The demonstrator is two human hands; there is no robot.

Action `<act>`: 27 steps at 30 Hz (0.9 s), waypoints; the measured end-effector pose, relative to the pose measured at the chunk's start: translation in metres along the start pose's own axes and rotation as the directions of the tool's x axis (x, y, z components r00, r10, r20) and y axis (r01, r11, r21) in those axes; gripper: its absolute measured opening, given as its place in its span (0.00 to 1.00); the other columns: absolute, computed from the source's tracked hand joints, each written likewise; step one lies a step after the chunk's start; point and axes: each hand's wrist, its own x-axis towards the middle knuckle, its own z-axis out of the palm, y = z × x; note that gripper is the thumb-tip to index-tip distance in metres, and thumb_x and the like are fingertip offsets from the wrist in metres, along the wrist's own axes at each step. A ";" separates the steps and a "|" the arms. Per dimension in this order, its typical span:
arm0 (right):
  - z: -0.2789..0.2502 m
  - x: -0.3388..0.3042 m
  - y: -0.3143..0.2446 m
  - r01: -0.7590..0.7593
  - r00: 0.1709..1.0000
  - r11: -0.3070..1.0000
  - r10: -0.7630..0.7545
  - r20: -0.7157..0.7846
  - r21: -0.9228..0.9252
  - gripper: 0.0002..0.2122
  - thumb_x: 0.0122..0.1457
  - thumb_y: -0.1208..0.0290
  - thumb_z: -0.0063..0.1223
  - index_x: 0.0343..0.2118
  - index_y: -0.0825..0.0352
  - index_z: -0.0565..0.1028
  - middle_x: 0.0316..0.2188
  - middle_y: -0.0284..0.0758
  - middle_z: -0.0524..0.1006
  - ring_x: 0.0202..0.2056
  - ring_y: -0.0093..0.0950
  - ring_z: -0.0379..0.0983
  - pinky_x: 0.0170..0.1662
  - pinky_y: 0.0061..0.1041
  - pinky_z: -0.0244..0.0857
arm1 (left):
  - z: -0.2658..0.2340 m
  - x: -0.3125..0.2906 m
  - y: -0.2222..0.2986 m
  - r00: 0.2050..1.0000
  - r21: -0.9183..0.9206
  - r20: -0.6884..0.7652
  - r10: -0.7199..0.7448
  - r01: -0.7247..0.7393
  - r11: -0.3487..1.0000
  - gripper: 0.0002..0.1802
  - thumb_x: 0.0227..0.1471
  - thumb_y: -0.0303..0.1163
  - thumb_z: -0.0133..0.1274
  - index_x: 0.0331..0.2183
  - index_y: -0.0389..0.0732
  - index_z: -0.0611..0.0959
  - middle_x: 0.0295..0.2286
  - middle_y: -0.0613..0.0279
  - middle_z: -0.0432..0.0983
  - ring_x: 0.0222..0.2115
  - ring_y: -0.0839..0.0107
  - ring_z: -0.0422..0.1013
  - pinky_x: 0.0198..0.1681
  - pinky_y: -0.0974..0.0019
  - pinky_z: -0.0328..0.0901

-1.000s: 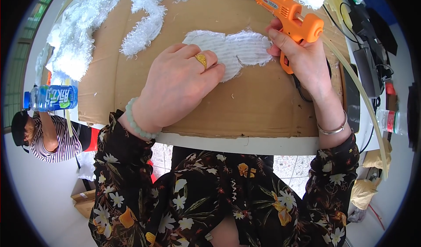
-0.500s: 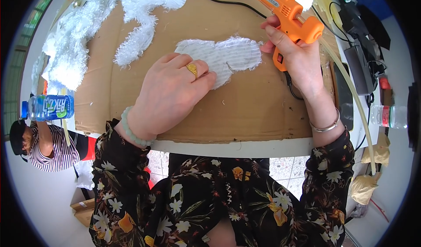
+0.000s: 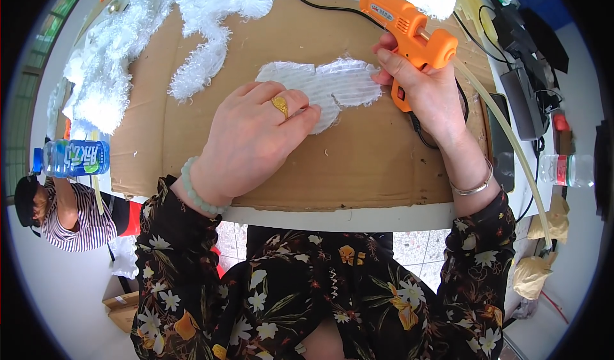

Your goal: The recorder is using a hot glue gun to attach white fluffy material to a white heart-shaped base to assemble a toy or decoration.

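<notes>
Rests left hand (image 3: 256, 139) at ten o'clock with fingers curled onto the near-left part of white fabric piece (image 3: 348, 88); cannot tell whether pinching it. Has that piece flat at twelve o'clock on brown cardboard (image 3: 358, 168). At two o'clock, wraps right hand (image 3: 432, 94) round the handle of orange glue gun (image 3: 400, 24). Farther off, has white shaggy fabric (image 3: 217, 5) at eleven.

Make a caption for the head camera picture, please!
Left hand on frayed white fabric, right hand holding an orange glue gun above brown cardboard.
</notes>
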 end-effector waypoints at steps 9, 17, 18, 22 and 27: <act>0.001 0.001 -0.001 -0.026 1.000 0.999 0.025 -0.010 -0.030 0.10 0.55 0.77 0.51 0.40 0.70 0.70 0.35 0.34 0.74 0.29 0.18 0.72 0.35 0.20 0.71 | 0.001 -0.001 0.000 0.998 0.015 0.059 -0.008 0.007 1.000 0.09 0.35 0.27 0.51 0.27 0.41 0.78 0.26 0.68 0.70 0.28 0.70 0.69 0.33 0.67 0.65; 0.014 -0.001 0.000 0.103 0.992 0.994 -0.104 -0.070 -0.018 0.09 0.56 0.76 0.49 0.40 0.70 0.71 0.35 0.35 0.74 0.27 0.18 0.71 0.36 0.21 0.70 | 0.000 -0.009 -0.006 0.996 0.007 0.083 -0.017 0.017 1.000 0.09 0.36 0.28 0.50 0.27 0.42 0.78 0.26 0.69 0.70 0.29 0.70 0.68 0.34 0.67 0.64; 0.015 -0.002 0.001 0.139 0.989 0.990 -0.139 -0.048 0.012 0.09 0.56 0.77 0.49 0.40 0.70 0.71 0.35 0.36 0.74 0.27 0.18 0.71 0.36 0.22 0.71 | 0.000 -0.011 -0.006 0.996 0.004 0.088 -0.015 0.014 1.000 0.09 0.36 0.28 0.50 0.27 0.42 0.78 0.26 0.69 0.70 0.29 0.70 0.68 0.34 0.67 0.64; 0.024 -0.008 0.004 0.179 0.982 0.983 -0.180 0.050 0.038 0.10 0.56 0.79 0.48 0.41 0.71 0.70 0.36 0.37 0.74 0.28 0.19 0.71 0.38 0.26 0.72 | 0.000 -0.015 -0.008 0.996 0.001 0.089 -0.018 0.018 1.000 0.09 0.36 0.28 0.50 0.27 0.42 0.78 0.26 0.69 0.71 0.29 0.70 0.68 0.34 0.67 0.64; 0.033 -0.008 0.005 0.174 0.977 0.979 -0.185 0.104 0.105 0.10 0.56 0.81 0.47 0.42 0.72 0.69 0.36 0.39 0.74 0.29 0.20 0.71 0.39 0.28 0.72 | -0.006 -0.019 -0.009 0.996 0.010 0.084 -0.027 0.027 1.000 0.09 0.36 0.29 0.50 0.27 0.42 0.79 0.26 0.68 0.70 0.29 0.70 0.67 0.33 0.67 0.64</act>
